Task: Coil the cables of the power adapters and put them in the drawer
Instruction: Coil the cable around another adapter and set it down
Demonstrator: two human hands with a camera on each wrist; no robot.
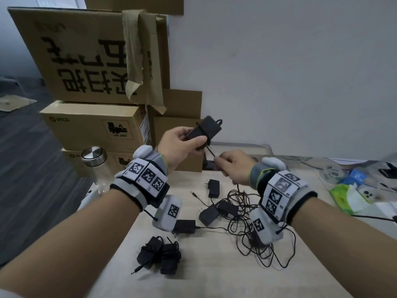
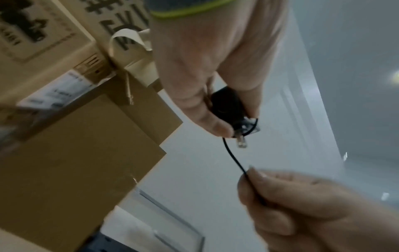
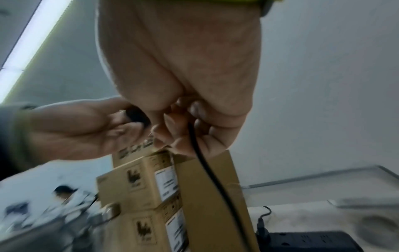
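Note:
My left hand [image 1: 184, 139] grips a black power adapter [image 1: 206, 129] raised above the table, with a turn of thin black cable round its body. In the left wrist view the adapter [image 2: 226, 105] shows its metal plug prongs beneath my thumb. My right hand [image 1: 231, 166] pinches that adapter's cable [image 2: 235, 160] just below it; the cable [image 3: 207, 170] runs down out of my fingers. Several loose adapters [image 1: 209, 212] with tangled cables [image 1: 255, 237] lie on the table. Two wound adapters [image 1: 160, 255] lie near the front. No drawer is visible.
Stacked cardboard boxes [image 1: 92, 61] stand at the back left. A steel-capped clear bottle [image 1: 95, 166] is at the table's left edge. A black power strip [image 3: 306, 240] lies at the back. Packets and papers [image 1: 352, 190] cover the right side of the light table [image 1: 214, 276].

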